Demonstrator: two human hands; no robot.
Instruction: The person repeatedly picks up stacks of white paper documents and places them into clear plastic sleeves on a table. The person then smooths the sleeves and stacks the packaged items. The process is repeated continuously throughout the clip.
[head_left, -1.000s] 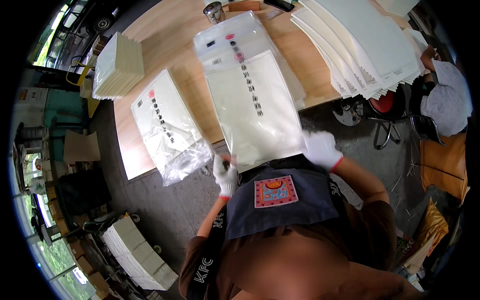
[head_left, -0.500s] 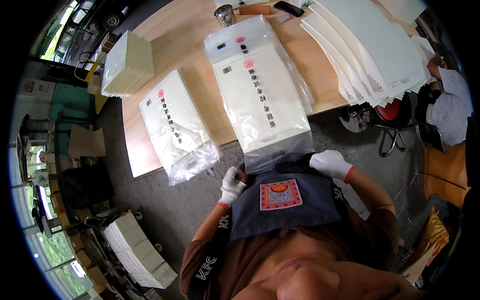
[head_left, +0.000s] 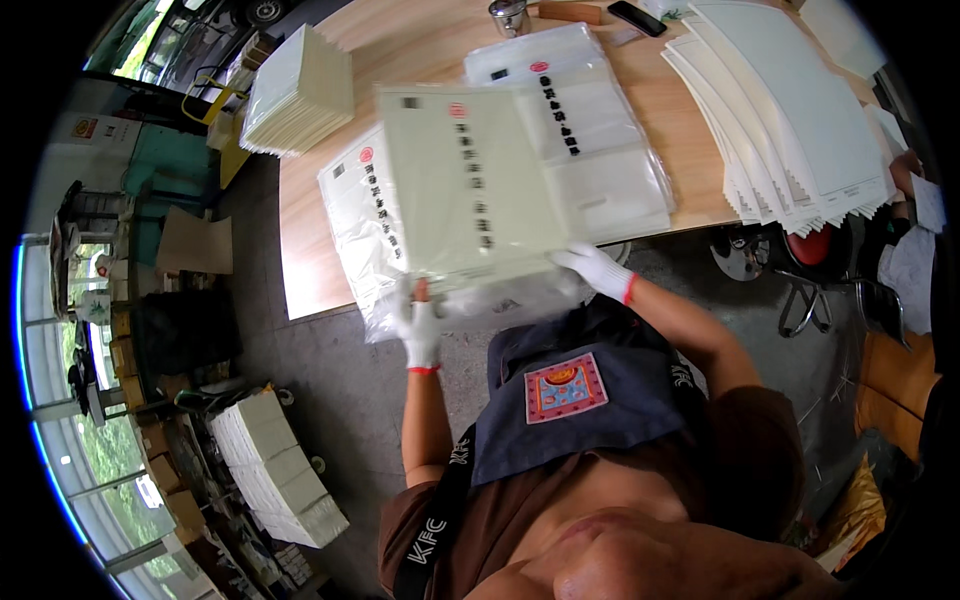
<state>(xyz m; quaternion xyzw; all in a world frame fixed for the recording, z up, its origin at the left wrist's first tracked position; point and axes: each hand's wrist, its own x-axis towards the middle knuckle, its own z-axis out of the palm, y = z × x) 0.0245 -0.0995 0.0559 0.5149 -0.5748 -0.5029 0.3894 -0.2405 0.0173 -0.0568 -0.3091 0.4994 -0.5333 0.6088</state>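
A pale paper packet in a clear plastic bag point(head_left: 480, 190) is raised off the table, slightly blurred, with a red mark and a column of black print. My left hand point(head_left: 418, 325), in a white glove with a red cuff, is closed on its near left corner; a bare fingertip shows. My right hand point(head_left: 597, 270), gloved alike, pinches the near right edge. Beneath the packet's left side lies another bagged packet point(head_left: 350, 200), partly covered. To the right, a pile of clear bags with printed sheets point(head_left: 610, 130) rests on the table.
The wooden table point(head_left: 305, 270) carries a stack of pale packets point(head_left: 300, 95) at the far left and fanned large sheets point(head_left: 790, 110) at the right. A metal cup point(head_left: 508, 18) and black phone point(head_left: 637, 18) stand at the back. Another person's sleeve point(head_left: 908, 265) shows at right.
The bagged packet has come off the pile on the right and moved left, over the left packet. Both hands have moved forward from beside my apron with it. The view has shifted.
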